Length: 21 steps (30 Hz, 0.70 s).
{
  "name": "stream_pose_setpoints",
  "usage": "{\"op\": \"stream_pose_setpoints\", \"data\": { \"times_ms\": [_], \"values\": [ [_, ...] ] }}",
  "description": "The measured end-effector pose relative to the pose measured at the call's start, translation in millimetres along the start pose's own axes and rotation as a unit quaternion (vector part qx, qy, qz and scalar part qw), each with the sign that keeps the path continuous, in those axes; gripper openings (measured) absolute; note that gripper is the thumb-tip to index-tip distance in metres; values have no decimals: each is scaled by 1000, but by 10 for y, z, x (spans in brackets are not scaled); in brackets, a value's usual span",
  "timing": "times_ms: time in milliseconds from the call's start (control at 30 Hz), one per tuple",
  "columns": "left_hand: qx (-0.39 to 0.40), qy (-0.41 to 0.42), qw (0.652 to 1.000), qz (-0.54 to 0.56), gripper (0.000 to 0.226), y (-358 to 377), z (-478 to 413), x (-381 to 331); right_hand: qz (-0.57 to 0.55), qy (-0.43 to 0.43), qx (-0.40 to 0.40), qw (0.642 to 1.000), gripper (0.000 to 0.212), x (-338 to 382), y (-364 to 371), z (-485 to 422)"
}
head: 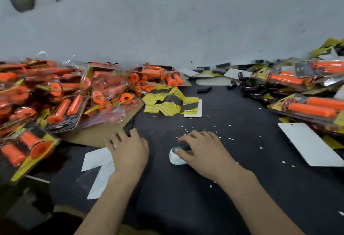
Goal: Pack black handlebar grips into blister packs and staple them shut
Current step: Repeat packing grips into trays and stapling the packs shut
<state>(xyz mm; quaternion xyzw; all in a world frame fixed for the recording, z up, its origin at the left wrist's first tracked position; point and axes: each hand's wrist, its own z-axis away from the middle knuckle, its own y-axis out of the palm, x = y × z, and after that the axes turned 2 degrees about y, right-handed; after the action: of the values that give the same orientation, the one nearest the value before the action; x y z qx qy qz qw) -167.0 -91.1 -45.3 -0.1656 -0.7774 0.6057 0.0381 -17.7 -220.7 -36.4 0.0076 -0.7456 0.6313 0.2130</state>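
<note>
1. We look down on a black table (pixel 232 141) that runs back to a grey wall (pixel 167 29)
2. Our left hand (pixel 128 151) lies palm down near the left side of the bare cloth, its fingers straight and spread, gripping nothing
3. Its fingertips reach the near corner of a cardboard box (pixel 96 132), and its outer edge covers part of a folded white sheet (pixel 96 162)
4. Our right hand (pixel 201 149) is just beside the left one, palm down over a white-wrapped tool (pixel 176 159)
5. The right fingers are bent over that tool and the thumb presses against its near end, where a teal patch shows; the hand hides most of it, so we cannot tell what kind of tool it is
6. The black grips (pixel 249 90) lie loose at the far right of the table, well apart from both hands, and one more black grip (pixel 204 89) lies alone a little to their left; neither hand holds any
7. Packs of orange grips (pixel 65 93) are heaped on and around the cardboard box at the left, and a second heap of packs (pixel 309 108) fills the right side
8. A fanned stack of yellow and black cards (pixel 167 102) sits in the middle, between the left heap and the lone black grip
9. A blank white card (pixel 312 143) lies to the right of our right hand, its far end against the right heap
10. Small paper dots (pixel 195 129) are scattered on the cloth just beyond the right fingertips
</note>
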Motion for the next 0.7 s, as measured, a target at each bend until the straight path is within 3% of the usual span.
{"op": "stream_pose_setpoints", "data": {
  "times_ms": [100, 333, 500, 700],
  "values": [
    [48, -19, 998, -38, 32, 68, -37, 87, 7, 5, 5, 1000, 47, -17, -15, -12],
    [70, 107, 992, 0, 41, 62, -23, -88, -1, 15, 44, 999, 41, -103, -131, 23],
    [112, 182, 954, 213, 33, -6, 16, -355, -55, 41, 72, 995, 38, -313, -242, 28],
    [85, 122, 924, 353, 34, 62, -554, -580, -169, 42, 83, 981, 44, -525, -279, -77]
  ]
}}
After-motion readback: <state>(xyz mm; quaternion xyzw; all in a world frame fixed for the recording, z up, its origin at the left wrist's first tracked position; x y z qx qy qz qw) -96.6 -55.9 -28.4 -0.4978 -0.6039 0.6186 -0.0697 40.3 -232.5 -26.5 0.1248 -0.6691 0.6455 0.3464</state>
